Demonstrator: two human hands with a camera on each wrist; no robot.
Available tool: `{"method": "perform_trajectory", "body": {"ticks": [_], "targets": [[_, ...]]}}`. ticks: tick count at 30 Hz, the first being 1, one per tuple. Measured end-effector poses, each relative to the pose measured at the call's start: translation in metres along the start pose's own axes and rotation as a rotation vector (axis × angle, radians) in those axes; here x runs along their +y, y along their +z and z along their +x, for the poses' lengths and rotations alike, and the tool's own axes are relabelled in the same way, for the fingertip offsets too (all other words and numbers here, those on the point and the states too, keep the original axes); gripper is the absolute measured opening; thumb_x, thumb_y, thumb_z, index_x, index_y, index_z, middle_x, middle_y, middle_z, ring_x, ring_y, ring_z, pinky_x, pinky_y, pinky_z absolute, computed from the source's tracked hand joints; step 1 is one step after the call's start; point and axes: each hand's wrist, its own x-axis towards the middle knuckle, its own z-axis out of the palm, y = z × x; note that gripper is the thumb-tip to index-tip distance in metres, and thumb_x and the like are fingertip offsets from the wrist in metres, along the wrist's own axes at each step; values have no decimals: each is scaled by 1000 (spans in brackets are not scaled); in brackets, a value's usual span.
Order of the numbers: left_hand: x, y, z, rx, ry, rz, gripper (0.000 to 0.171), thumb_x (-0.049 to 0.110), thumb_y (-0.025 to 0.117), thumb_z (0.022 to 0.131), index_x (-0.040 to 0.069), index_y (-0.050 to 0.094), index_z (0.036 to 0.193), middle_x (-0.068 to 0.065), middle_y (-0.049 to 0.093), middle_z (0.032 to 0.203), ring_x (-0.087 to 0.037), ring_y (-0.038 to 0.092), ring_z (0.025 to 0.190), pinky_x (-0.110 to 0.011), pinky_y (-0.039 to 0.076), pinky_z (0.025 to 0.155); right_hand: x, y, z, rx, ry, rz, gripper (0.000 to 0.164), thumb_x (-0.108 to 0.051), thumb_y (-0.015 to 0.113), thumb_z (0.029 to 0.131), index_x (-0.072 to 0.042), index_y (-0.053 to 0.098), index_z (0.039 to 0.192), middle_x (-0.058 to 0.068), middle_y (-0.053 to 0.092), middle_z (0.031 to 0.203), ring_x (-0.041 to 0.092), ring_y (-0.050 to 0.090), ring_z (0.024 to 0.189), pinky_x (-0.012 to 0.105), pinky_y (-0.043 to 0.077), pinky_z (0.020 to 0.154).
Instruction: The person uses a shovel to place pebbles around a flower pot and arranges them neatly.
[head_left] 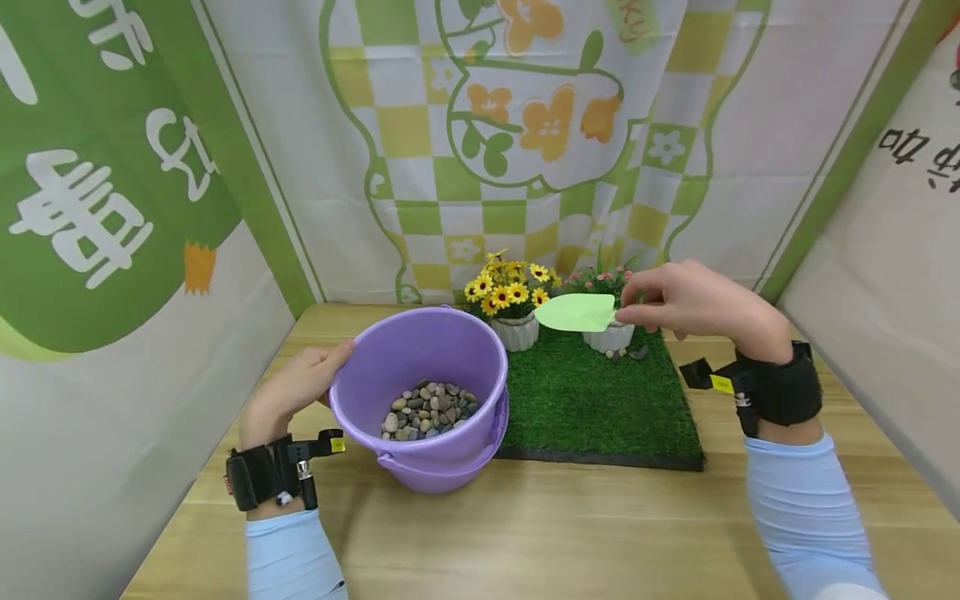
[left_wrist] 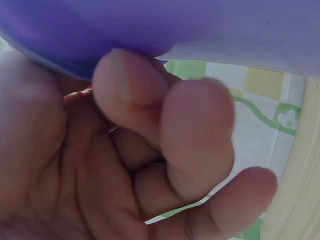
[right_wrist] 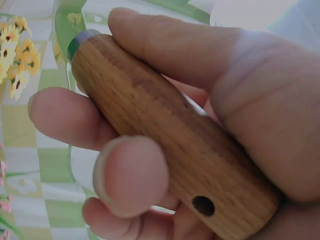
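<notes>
My left hand [head_left: 300, 382] grips the rim of a purple bucket [head_left: 420, 350] at its left side. The left wrist view shows the fingers [left_wrist: 197, 135] curled under the rim. Inside the bucket lies a heap of small pebbles [head_left: 431, 410]. My right hand [head_left: 686, 304] holds a garden trowel with a light green blade [head_left: 576, 312], raised over the turf and pointing left toward the bucket. Its wooden handle [right_wrist: 165, 130] lies across the palm in the right wrist view, with thumb and fingers around it. The blade looks bare.
A mat of artificial grass [head_left: 600, 408] lies right of the bucket. On its back part stand a white pot with yellow flowers [head_left: 513, 329] and a white pot with pink flowers [head_left: 609, 337]. A few stones [head_left: 626, 354] lie beside the latter. A printed curtain [head_left: 525, 208] hangs behind the wooden table [head_left: 525, 533].
</notes>
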Motion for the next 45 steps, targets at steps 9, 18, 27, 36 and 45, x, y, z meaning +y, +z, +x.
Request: {"method": "perform_trajectory", "body": {"ticks": [9,18,27,36,45], "targets": [[1,2,-2,25,-2,-5,63,46,32,106,-4,70,98,-13,74,78,-23,71,67,-37,52,77,-20,1,11,7,-136,-96,17,-33,60,98,-21,69,105,-6,62,74,10,49,55,28,40,60],[-5,6,-6,12,12,-58,64,45,33,106,-7,69,98,-21,73,81,-24,71,65,-40,55,75,-37,-7,25,-15,-240,-126,11,-33,61,98,-25,68,99,-9,54,64,6,41,53,25,36,59],[-2,4,-12,34,-25,-34,64,49,34,105,-3,71,95,-11,74,76,-23,71,66,-37,53,77,-48,0,42,-21,-378,-167,9,-32,63,96,-24,68,99,-10,45,63,3,39,52,24,34,59],[-2,8,-8,57,-33,-10,65,48,33,106,-1,71,88,-8,72,70,-21,69,63,-35,54,74,-68,13,50,-69,-411,-161,11,-33,64,96,-25,69,102,-11,58,72,3,40,56,24,35,61],[-4,6,-8,72,-28,-7,65,48,34,105,-2,72,89,-9,73,71,-21,69,63,-34,54,73,-85,14,66,-105,-433,-192,11,-34,65,95,-24,64,90,-9,44,65,4,32,55,23,29,59]]}}
